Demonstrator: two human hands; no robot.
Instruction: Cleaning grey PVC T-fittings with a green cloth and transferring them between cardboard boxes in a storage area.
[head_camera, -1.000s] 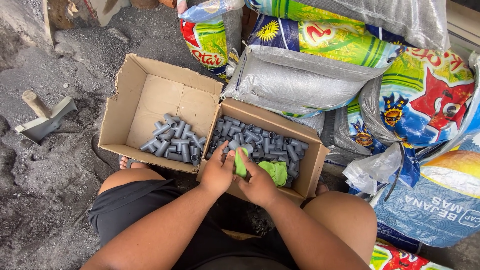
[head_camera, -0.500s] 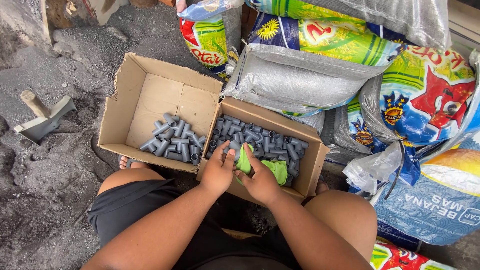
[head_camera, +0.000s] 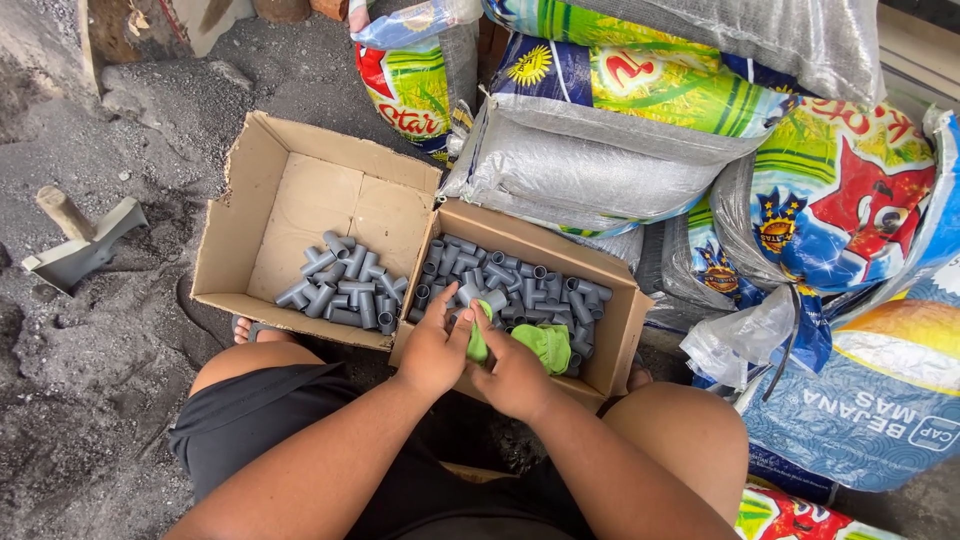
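Head view, seated person, two boxes betw. the knees.

- L hand (head_camera: 432, 350): over near edge of the right cardboard box (head_camera: 612, 340), fingers curled onto a green cloth (head_camera: 478, 338); pinching it from the left.
- R hand (head_camera: 515, 372): just beside L hand, touching same cloth from below/right; fingers closed on it. What the cloth is wrapped round: can't tell.
- Green cloth: held betw. both hands, upright strip, above the box's near wall. Second green bunched piece (head_camera: 545, 345) lies inside the box, just right of the hands, on the fittings.
- Grey pipe fittings (head_camera: 510, 280): short plastic tubes, heaped, covering right box floor.
- Left cardboard box (head_camera: 300, 190): flaps open, touching right box; smaller pile of same grey fittings (head_camera: 345, 290) in its near-right corner, rest bare cardboard.
- Printed woven sacks (head_camera: 640, 110): stacked behind and right of boxes; one grey-silver.
- Clear plastic bag (head_camera: 735, 340): crumpled, right of right box.
- Wooden-handled tool (head_camera: 80, 245): on dark gritty ground, well left.
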